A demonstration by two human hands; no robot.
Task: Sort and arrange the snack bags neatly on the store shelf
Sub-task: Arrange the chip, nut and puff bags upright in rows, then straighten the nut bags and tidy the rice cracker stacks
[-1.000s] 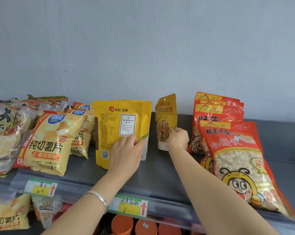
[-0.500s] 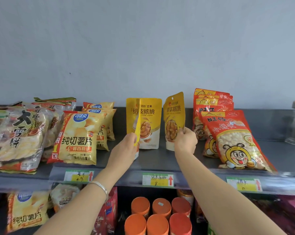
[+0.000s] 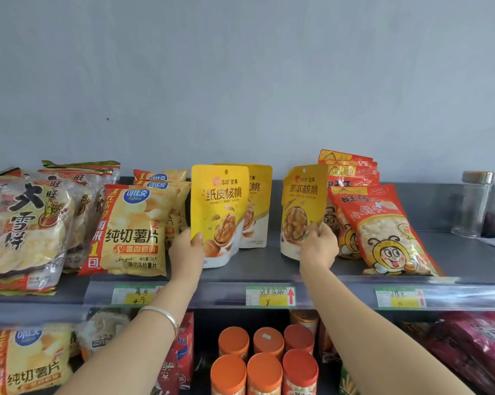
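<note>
On the head camera I see the left hand point(image 3: 187, 252) gripping the lower left corner of a yellow walnut pouch point(image 3: 217, 206). The thumb is curled over the front of the pouch, which stands upright near the front of the grey shelf point(image 3: 269, 269). A second matching pouch point(image 3: 257, 206) stands just behind it at 2 o'clock. The right hand point(image 3: 319, 249) pinches the bottom of a third yellow pouch point(image 3: 303, 201), which tilts slightly, just beside the red bee bags point(image 3: 383, 229) at its 3 o'clock. Potato chip bags point(image 3: 135, 229) sit at 9 o'clock of the left hand. At 6 o'clock, under the shelf, I count 6 orange lids point(image 3: 264, 366).
</note>
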